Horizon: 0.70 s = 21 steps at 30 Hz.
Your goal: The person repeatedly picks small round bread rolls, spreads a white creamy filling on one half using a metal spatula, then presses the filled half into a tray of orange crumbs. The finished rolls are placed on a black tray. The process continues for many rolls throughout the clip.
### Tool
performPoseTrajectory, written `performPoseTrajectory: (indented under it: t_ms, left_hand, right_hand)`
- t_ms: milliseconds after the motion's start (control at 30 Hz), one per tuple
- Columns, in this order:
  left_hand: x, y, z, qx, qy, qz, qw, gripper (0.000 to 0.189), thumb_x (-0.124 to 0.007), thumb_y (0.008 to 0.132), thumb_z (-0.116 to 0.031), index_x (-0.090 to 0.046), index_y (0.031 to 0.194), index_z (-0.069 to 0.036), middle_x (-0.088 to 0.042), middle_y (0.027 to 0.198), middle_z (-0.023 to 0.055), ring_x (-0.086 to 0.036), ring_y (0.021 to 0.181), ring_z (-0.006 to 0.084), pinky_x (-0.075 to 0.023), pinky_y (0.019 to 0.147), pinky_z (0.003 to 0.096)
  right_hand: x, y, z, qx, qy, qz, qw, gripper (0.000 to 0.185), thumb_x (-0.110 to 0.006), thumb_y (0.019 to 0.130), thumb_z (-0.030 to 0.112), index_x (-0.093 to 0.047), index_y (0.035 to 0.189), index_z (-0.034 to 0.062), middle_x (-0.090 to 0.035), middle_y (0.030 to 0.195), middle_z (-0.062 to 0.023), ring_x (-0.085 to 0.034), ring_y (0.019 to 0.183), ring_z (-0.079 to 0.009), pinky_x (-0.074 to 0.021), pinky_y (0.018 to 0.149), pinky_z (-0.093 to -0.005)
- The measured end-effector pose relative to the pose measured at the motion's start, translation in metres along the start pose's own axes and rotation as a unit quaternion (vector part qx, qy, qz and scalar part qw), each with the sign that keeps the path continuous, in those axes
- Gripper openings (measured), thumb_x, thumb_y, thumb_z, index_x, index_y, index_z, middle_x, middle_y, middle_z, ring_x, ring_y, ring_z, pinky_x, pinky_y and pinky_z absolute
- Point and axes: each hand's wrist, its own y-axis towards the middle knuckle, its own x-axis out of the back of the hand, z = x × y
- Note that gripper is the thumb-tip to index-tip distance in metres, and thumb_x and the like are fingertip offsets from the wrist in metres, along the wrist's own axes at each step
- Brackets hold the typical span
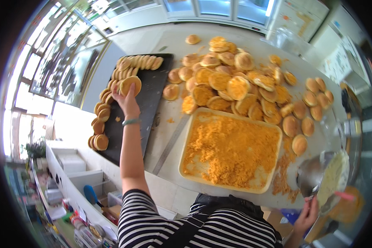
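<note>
My left hand [126, 99] holds a round bun [131, 86] over the left side of a black baking tray [136, 111], where rows of similar buns [142, 62] lean on one another. At the lower right, my right hand [308, 212] grips what looks like a metal utensil beside a metal bowl [311, 173] and a tilted bowl of pale cream [333, 176]; its exact grip is blurred. Between my arms lies a cream-coloured tray [183, 155] of orange crumbly topping [232, 148]. Behind it is a heap of buns [220, 80], many coated with orange crumbs.
Plain browned buns [291, 126] lie on the right of the table. A metal ruler or strip [170, 148] lies between the two trays. Scattered crumbs [285, 183] are by the right tray edge. Glass-door refrigerators [215, 11] stand beyond the table; open drawers [86, 178] are at lower left.
</note>
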Motion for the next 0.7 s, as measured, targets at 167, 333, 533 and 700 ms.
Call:
performPoseTrajectory:
  t_ms: [167,333,533,700]
  left_hand:
    - [-0.075,-0.095,-0.096,0.27,-0.258,0.264,0.889,0.044,-0.053,0.102,-0.017,-0.045,0.138,0.008,-0.05,0.143,0.0177,-0.054,0.123,0.0216,-0.0424,0.107,0.0347]
    - [-0.157,-0.212,-0.152,0.261,-0.199,0.445,0.833,0.031,-0.048,0.103,-0.009,-0.048,0.133,-0.004,-0.055,0.118,0.0123,-0.055,0.088,0.0169,-0.0452,0.07,0.0274]
    - [-0.209,-0.322,-0.202,0.376,-0.256,0.536,0.711,0.074,-0.056,0.093,-0.026,-0.024,0.152,0.004,-0.05,0.132,0.0126,-0.053,0.103,0.0177,-0.0426,0.085,0.0303]
    - [-0.226,-0.373,-0.216,0.505,-0.36,0.499,0.605,0.073,-0.048,0.093,-0.028,-0.021,0.155,0.0,-0.045,0.144,0.0137,-0.045,0.131,0.0239,-0.0349,0.111,0.0426]
  right_hand:
    - [0.144,0.052,0.0,-0.183,-0.093,0.015,0.979,0.035,-0.051,0.1,0.009,-0.059,0.133,0.0022,-0.067,0.09,-0.0029,-0.046,0.061,-0.0057,-0.0393,0.055,-0.0223]
    - [0.199,0.094,0.004,-0.078,-0.285,0.247,0.923,0.026,-0.064,0.083,0.009,-0.07,0.109,0.0067,-0.067,0.079,-0.0114,-0.059,0.063,-0.0272,-0.0449,0.057,-0.0363]
    - [0.176,0.133,-0.01,-0.173,-0.352,0.549,0.738,0.016,-0.063,0.083,0.018,-0.072,0.091,0.0076,-0.066,0.066,-0.0083,-0.063,0.057,-0.0225,-0.048,0.054,-0.0362]
    - [0.232,0.144,-0.015,-0.307,-0.101,0.564,0.76,0.025,-0.055,0.095,0.023,-0.072,0.099,0.0052,-0.072,0.073,-0.006,-0.064,0.055,-0.0117,-0.051,0.053,-0.0248]
